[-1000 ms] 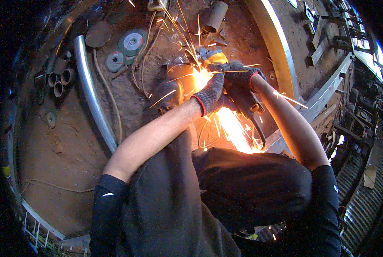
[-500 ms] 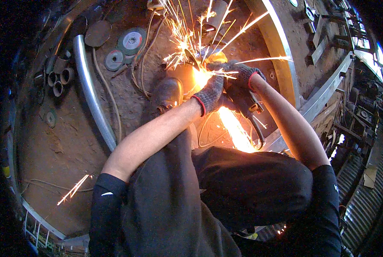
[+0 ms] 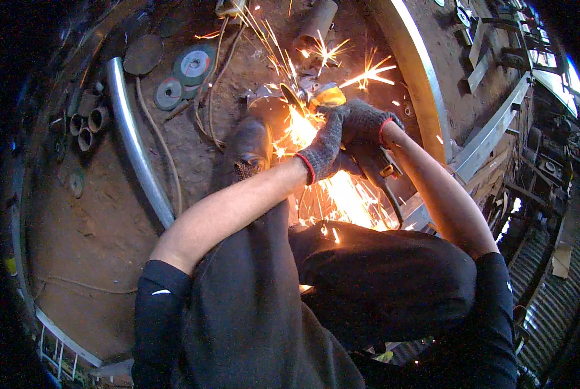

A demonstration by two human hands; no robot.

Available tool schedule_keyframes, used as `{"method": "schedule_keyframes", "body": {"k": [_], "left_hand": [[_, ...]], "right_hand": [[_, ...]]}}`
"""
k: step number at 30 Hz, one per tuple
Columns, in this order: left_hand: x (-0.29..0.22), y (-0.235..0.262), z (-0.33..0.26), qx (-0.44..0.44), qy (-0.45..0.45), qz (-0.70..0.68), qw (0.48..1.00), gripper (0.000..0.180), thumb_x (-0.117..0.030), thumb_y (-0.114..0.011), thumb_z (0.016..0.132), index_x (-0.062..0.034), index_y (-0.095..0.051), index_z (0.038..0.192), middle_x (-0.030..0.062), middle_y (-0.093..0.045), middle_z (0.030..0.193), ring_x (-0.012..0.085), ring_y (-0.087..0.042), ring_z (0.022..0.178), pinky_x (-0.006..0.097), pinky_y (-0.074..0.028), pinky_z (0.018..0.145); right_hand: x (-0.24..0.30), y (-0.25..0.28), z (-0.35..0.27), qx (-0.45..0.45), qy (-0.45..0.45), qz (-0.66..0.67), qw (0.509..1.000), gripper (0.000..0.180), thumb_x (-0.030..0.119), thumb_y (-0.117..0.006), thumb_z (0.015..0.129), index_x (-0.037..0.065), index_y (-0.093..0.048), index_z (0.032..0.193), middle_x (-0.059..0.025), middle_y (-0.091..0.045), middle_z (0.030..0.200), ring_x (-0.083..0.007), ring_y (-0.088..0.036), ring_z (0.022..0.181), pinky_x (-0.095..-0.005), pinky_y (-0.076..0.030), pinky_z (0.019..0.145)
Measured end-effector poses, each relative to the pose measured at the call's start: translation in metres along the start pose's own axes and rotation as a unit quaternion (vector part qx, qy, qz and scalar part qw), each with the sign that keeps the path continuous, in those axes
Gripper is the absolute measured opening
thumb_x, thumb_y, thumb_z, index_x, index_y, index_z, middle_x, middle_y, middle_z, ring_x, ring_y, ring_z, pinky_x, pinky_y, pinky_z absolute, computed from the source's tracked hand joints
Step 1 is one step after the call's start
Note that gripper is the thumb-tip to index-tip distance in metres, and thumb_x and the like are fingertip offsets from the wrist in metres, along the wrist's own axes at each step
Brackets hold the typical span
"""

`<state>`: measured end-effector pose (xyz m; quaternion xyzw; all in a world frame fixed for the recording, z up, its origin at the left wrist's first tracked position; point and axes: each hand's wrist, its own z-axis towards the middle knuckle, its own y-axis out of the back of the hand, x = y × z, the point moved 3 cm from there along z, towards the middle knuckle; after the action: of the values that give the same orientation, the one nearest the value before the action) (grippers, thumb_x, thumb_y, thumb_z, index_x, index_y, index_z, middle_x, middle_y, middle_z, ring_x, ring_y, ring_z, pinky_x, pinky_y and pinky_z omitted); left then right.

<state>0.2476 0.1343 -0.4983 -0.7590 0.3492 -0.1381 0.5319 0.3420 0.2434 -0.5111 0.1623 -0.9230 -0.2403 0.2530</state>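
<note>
1. The left hand (image 3: 325,146), in a dark knitted glove with a red cuff, is curled nearly closed against the grinder (image 3: 329,96); its fingertips are hidden.
2. The right hand (image 3: 366,122), gloved alike, is bent closed over the same tool, just beside the left hand and touching it.
3. The grinder lies under both hands: its yellow part shows just beyond them, and its dark cord (image 3: 392,202) trails back toward the knees from below the right hand.
4. The cutting disc (image 3: 291,96) stands edge-on, beyond the left hand and a little to its left.
5. Bright sparks (image 3: 301,129) glare just left of the left hand, hiding what the disc meets; more pour out below both hands.
6. A dark boot (image 3: 254,139) is near the left hand, on its left.
7. Farther left of that hand lie two loose discs (image 3: 195,63), a shiny curved pipe (image 3: 134,139) and a stack of short pipes (image 3: 90,123).
8. Beyond both hands lies a rusty tube (image 3: 319,24).
9. Right of the right hand stretches a curved metal beam (image 3: 426,84).
</note>
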Motion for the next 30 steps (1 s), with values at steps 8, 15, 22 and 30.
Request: {"method": "schedule_keyframes", "body": {"k": [8, 15, 22, 30], "left_hand": [[0.001, -0.009, -0.007, -0.023, -0.025, -0.003, 0.999, 0.073, -0.074, -0.039, 0.096, -0.0158, -0.057, 0.138, 0.0084, -0.063, 0.135, 0.0344, -0.061, 0.122, 0.067, -0.051, 0.093], [-0.006, 0.002, -0.003, -0.023, -0.086, 0.023, 0.996, 0.071, -0.073, -0.046, 0.094, -0.018, -0.054, 0.138, 0.0082, -0.063, 0.131, 0.0373, -0.067, 0.109, 0.067, -0.059, 0.072], [-0.018, 0.002, -0.001, -0.036, -0.058, 0.008, 0.998, 0.066, -0.072, -0.042, 0.096, -0.0191, -0.06, 0.13, 0.0065, -0.065, 0.129, 0.0354, -0.067, 0.109, 0.07, -0.057, 0.073], [-0.012, 0.012, 0.006, -0.044, -0.077, -0.016, 0.996, 0.06, -0.063, -0.043, 0.102, -0.0147, -0.062, 0.132, 0.0059, -0.066, 0.129, 0.0244, -0.061, 0.12, 0.048, -0.052, 0.101]], "right_hand": [[0.007, -0.003, -0.01, -0.123, 0.066, 0.227, 0.964, 0.035, 0.025, -0.076, 0.084, 0.007, -0.071, 0.114, -0.0108, -0.076, 0.103, -0.0159, -0.067, 0.085, -0.0347, -0.054, 0.079], [0.034, 0.019, -0.01, -0.023, -0.04, -0.012, 0.999, 0.037, 0.033, -0.072, 0.09, 0.006, -0.072, 0.115, -0.0113, -0.076, 0.104, -0.0126, -0.067, 0.089, -0.0357, -0.054, 0.079], [0.019, 0.015, -0.005, -0.063, 0.013, 0.265, 0.962, 0.044, 0.039, -0.074, 0.089, 0.002, -0.073, 0.114, -0.0067, -0.075, 0.106, -0.0144, -0.066, 0.092, -0.0335, -0.054, 0.08], [0.017, 0.017, 0.006, -0.017, 0.029, 0.056, 0.998, 0.04, 0.033, -0.075, 0.088, 0.0, -0.069, 0.11, -0.0071, -0.075, 0.102, -0.0148, -0.066, 0.093, -0.0336, -0.052, 0.083]]}}
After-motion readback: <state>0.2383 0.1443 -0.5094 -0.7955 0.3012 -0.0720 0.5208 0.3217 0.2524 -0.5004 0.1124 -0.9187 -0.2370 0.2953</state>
